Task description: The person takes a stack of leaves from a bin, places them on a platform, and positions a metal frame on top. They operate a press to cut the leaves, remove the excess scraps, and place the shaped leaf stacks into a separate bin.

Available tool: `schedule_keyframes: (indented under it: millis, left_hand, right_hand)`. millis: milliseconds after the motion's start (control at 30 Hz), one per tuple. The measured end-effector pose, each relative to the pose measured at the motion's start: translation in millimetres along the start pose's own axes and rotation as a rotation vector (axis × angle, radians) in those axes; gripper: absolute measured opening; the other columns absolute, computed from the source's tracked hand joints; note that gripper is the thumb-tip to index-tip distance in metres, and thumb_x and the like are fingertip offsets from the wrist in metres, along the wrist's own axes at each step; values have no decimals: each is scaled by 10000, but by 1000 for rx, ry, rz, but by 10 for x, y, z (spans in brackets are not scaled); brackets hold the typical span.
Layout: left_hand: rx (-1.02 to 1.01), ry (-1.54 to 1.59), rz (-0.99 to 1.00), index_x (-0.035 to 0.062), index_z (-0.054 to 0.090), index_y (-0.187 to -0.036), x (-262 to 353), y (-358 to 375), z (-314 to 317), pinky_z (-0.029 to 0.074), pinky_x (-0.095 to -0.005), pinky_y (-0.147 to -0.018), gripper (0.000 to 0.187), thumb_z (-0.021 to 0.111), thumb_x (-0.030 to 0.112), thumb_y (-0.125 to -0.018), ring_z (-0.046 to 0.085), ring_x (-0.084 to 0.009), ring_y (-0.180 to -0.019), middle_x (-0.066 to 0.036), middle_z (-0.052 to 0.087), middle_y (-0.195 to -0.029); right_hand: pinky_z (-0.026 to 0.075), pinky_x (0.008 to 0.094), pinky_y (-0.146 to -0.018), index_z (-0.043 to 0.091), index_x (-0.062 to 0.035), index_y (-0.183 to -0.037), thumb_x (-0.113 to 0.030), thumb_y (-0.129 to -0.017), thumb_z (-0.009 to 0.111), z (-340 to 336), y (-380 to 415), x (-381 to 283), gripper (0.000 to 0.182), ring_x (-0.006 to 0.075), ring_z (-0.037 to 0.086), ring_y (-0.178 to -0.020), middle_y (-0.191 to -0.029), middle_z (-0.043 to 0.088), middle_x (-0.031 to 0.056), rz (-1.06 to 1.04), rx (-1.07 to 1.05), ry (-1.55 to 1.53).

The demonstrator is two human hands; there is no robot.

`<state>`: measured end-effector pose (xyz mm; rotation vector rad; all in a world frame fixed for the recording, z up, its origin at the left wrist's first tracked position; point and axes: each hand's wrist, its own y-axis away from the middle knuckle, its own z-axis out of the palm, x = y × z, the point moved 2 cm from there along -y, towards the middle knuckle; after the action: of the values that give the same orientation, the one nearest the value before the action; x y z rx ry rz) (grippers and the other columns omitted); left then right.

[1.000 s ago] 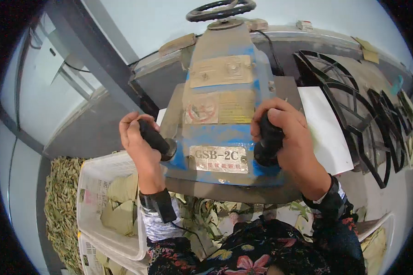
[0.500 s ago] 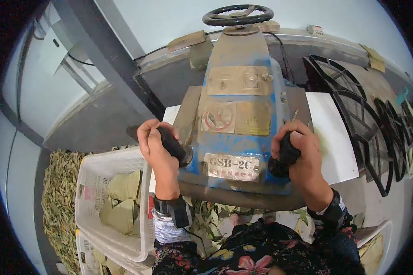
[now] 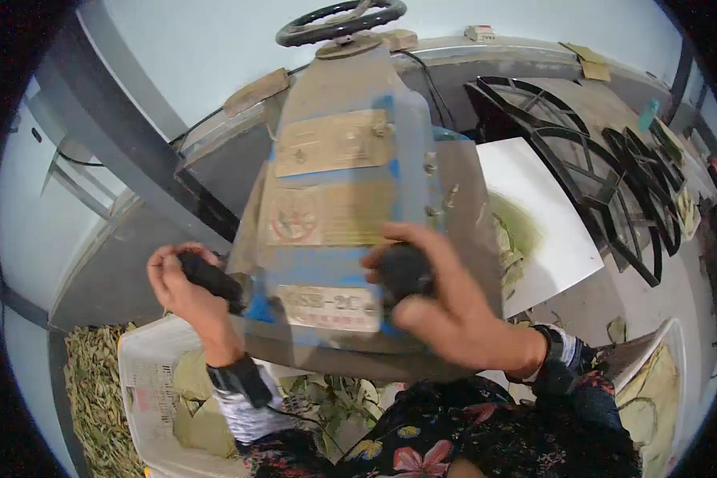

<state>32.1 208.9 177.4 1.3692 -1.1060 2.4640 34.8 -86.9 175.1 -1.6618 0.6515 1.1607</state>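
A blue machine head (image 3: pixel 338 199) with worn brass plates and a label plate (image 3: pixel 332 307) stands in front of me. A black handwheel (image 3: pixel 338 20) sits on its top. My left hand (image 3: pixel 185 291) is closed around the black left handle (image 3: pixel 211 279) on the machine's left side. My right hand (image 3: pixel 442 307) wraps the black right handle (image 3: pixel 404 271) on the front right, and is blurred. Both wrists wear dark bands.
A white board (image 3: pixel 546 215) with green stains and leaf scraps lies under the machine at right. Black metal frames (image 3: pixel 605 171) lie further right. A white plastic crate (image 3: pixel 155 382) of folded leaves stands lower left, beside a heap of dry leaves (image 3: pixel 92 398).
The view has swung, so the machine now sits left of centre and tilted. Both hands stay on their handles; the right hand has moved inward and looks blurred.
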Motion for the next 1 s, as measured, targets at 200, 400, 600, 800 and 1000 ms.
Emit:
schedule_keyframes:
  millis: [200,400,600,800,1000]
  left_hand:
    - [12,-811,429,-22,424,-1166,-110,-416,-445,434,-359,-854,378,391,277,-938,540,-230,-967,-160,531,-1070]
    - [-233,-478,310,-55,208,-1348,-2,485,-48,264,-392,-1029,665,522,306,-886,312,-309,-1254,-239,258,-1381]
    - [-965,-700,252,-64,366,-1271,54,1350,535,328,-453,-967,687,661,265,-744,416,-372,-1156,-225,441,-1244]
    - [-1309,-650,482,-53,279,-1332,-602,2240,862,384,-430,-928,916,744,246,-601,497,-357,-1057,-202,508,-1163]
    - [-1133,-677,270,-48,328,-1306,-503,2154,632,464,-389,-750,783,691,139,-637,577,-293,-819,-147,573,-851]
  right_hand:
    - [248,415,-1047,309,-10,-1338,-290,-836,589,-820,255,708,640,317,312,-1267,-1334,350,206,-133,71,764]
    - [337,403,-985,242,49,-1336,-400,-867,544,-1444,333,1053,716,308,391,-1190,-1268,386,246,775,444,169]
    - [361,256,-385,441,40,-1179,-442,-810,591,-1590,214,1553,626,136,522,-555,-845,571,108,699,243,244]
    - [392,262,-394,571,4,-1000,-283,-822,614,-1531,105,1503,340,105,533,-529,-742,595,43,760,181,4]
    - [483,276,-713,556,-1,-1099,-186,-840,593,-898,-78,485,321,140,598,-793,-947,626,69,407,162,-173]
